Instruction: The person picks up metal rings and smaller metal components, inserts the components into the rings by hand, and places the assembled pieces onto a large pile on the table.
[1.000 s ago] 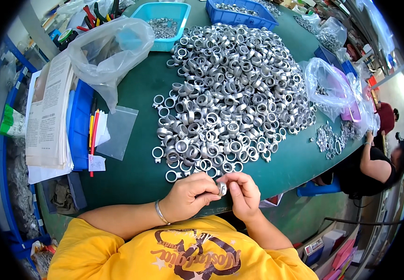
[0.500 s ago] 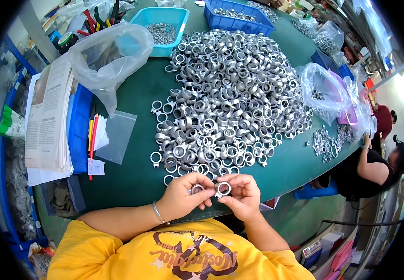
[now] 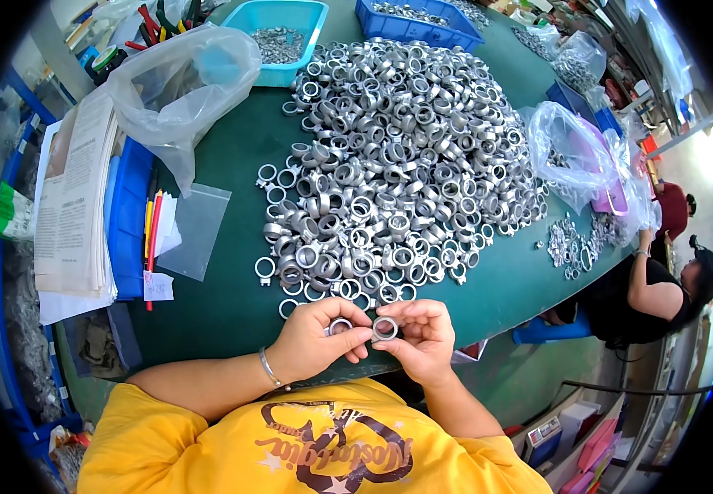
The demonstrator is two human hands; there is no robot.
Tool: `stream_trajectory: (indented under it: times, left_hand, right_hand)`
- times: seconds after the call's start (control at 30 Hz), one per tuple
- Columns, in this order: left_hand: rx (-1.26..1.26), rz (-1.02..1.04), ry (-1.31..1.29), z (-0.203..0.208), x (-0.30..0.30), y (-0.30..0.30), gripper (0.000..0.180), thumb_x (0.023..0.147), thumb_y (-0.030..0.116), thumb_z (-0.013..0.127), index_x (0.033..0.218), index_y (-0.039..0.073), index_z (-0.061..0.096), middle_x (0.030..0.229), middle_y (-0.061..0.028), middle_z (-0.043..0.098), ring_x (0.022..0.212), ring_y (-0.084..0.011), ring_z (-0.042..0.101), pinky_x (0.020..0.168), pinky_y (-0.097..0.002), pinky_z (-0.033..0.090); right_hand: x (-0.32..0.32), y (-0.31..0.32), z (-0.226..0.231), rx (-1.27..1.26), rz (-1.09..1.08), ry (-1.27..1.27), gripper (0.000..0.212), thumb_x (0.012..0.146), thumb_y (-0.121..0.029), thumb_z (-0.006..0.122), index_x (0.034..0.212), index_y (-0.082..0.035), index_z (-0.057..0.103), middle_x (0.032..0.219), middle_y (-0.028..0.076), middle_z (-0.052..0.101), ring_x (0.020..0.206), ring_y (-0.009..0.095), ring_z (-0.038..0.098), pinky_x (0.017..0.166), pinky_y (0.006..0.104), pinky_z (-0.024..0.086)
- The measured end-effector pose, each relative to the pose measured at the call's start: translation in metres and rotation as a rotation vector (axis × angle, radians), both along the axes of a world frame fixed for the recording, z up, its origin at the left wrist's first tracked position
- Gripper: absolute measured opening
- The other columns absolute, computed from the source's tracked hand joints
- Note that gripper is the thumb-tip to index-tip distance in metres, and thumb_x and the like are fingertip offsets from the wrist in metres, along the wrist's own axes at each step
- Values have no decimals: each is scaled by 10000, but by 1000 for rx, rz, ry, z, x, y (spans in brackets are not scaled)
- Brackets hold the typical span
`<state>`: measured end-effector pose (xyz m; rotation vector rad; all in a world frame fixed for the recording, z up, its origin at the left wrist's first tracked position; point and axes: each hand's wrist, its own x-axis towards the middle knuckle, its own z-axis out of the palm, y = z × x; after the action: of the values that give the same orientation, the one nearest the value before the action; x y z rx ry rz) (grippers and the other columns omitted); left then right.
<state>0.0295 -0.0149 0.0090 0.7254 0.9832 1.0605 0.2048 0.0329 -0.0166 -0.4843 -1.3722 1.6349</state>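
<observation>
Close to the table's near edge, my left hand (image 3: 320, 331) is closed around a metal ring (image 3: 340, 326), its fingers curled partly over it. Beside it, my right hand (image 3: 422, 336) pinches another metal ring (image 3: 385, 328) between thumb and forefinger, the round opening facing up toward me. My left fingertips reach to the edge of that second ring; whether they grip it too I cannot tell. Just beyond both hands spreads a large pile of similar grey metal rings (image 3: 406, 165), each with a small lug on its side.
Left on the green table (image 3: 233, 214) are a plastic bag (image 3: 183, 90), papers (image 3: 76, 206), pencils (image 3: 152, 230) and a flat clear bag (image 3: 196, 230). A turquoise basin (image 3: 278, 74) and blue crate (image 3: 422, 34) stand behind the pile. A seated person (image 3: 661, 288) works at right.
The ring in my right hand has turned slightly, and both hands sit a little closer together. The whole view has shifted a little, moving the table contents left and up.
</observation>
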Motion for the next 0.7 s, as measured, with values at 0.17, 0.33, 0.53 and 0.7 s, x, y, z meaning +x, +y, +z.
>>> stream_trajectory:
  times: [0.17, 0.33, 0.53, 0.7]
  left_hand:
    - [-2, -27, 6, -1, -1, -1, 115, 849, 31, 560, 936, -45, 567, 765, -104, 616, 657, -141, 618, 590, -234, 525]
    - [-36, -119, -16, -4, -1, 0, 236, 916, 110, 462, 1060, -51, 556, 832, -112, 621, 739, -162, 628, 625, -251, 533]
    - [-194, -98, -303, 0, -2, 1, 323, 943, 229, 404, 1131, -17, 498, 941, -148, 598, 799, -234, 635, 620, -278, 542]
    - [-187, 7, -270, 1, -2, 1, 160, 904, 198, 472, 883, 40, 465, 767, -90, 548, 658, -191, 599, 443, -240, 468]
  right_hand:
    - [0, 2, -2, 66, -29, -17, 461, 611, 143, 700, 986, 1, 474, 1003, 182, 557, 964, 225, 556, 797, 323, 485]
    - [1, 2, 5, 299, -136, -266, 341, 610, 24, 761, 899, 16, 581, 943, 137, 581, 812, 187, 566, 672, 279, 473]
    - [0, 5, 15, 591, -378, -467, 193, 650, 44, 700, 813, 7, 603, 792, 103, 598, 701, 211, 563, 587, 284, 455]
    - [3, 27, 22, 751, -425, -748, 180, 656, -19, 701, 818, -34, 624, 756, 79, 562, 696, 248, 527, 612, 324, 432]
